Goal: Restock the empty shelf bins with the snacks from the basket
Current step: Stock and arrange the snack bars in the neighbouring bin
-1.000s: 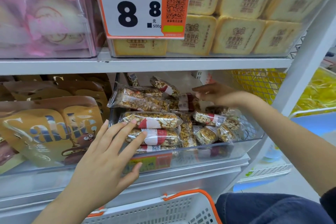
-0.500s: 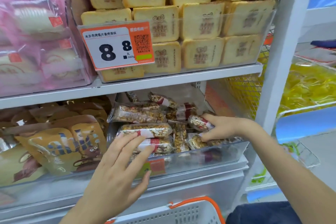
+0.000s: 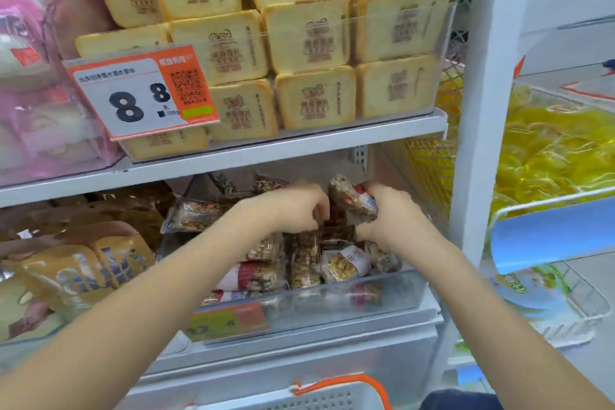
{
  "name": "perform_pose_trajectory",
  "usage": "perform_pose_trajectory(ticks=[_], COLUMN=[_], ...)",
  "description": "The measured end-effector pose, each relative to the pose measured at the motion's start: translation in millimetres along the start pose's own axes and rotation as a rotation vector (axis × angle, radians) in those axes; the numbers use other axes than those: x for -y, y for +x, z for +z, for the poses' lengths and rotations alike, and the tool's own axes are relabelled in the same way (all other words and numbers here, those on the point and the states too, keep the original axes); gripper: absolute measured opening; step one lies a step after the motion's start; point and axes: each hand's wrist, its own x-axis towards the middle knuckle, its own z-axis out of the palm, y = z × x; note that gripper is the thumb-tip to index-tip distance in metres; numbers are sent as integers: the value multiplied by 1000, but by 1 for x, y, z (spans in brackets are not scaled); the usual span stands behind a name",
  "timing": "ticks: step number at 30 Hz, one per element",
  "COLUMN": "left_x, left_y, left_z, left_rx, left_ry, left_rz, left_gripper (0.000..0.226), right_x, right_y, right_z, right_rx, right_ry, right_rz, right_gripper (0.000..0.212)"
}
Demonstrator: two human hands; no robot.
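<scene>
Right hand (image 3: 389, 213): was curled round one nut bar packet (image 3: 353, 198), holding it tilted above the back right of the clear shelf bin (image 3: 392, 289).
Left hand (image 3: 293, 210): was reaching into the bin just beside the right hand, fingers bent down among the packets; motion blur hid whether they pinched anything, so this cannot be told.
Stock location: more nut bar packets (image 3: 253, 276) lay piled loosely in the bin, some flat, some slanted, filling most of it.
Basket (image 3: 332, 394): only its white rim with orange trim showed below the shelf; contents were out of view.
Handling, judged: each packet looked light, with slippery crinkly film over a stiff, brittle bar.
Grip point, judged: take hold across the middle of the bar, not the sealed end flaps; avoid squeezing or bending.
Risk, judged: sliding of stacked packets toward the bin's front wall.
</scene>
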Motion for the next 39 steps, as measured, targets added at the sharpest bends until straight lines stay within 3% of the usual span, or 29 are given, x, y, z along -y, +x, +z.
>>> perform_pose_trajectory(ticks=[5,10,13,17,20,23,25,29,35,39], left_x=[15,20,17,16,21,1,-19,-43,-45,-46], left_y=[39,39,40,32,11,-9,-14,-10,-7,-8], left_z=[16,-5,-5,-14,-26,-22,-11,-7,-13,-18], left_rx=[307,604,540,443,303,68,-54,73,150,202], left_ry=[26,61,122,17,-360,-887,-1092,-1545,-1869,-1764], left_rz=[-27,2,34,81,38,-51,-95,-65,19,25], left_gripper=[49,68,57,45,56,37,29,24,22,19], right_x=[-1,-10,-13,-15,-15,-12,-8,-2,10,6], right_y=[-11,-19,-25,-31,-32,-34,-38,-45,-44,-42], right_z=[-9,-7,-5,2,3,1,-3,-2,11,15], right_rx=[102,72,0,-67,-61,-41,18,-13,-309,-357], right_ry=[-34,26,70,-8,-7,22,38,-46,205,349], right_rz=[10,-34,-96,-151,-158,-116,-54,12,219,208], right_gripper=[43,65,81,72,64,46,55,87,71,52])
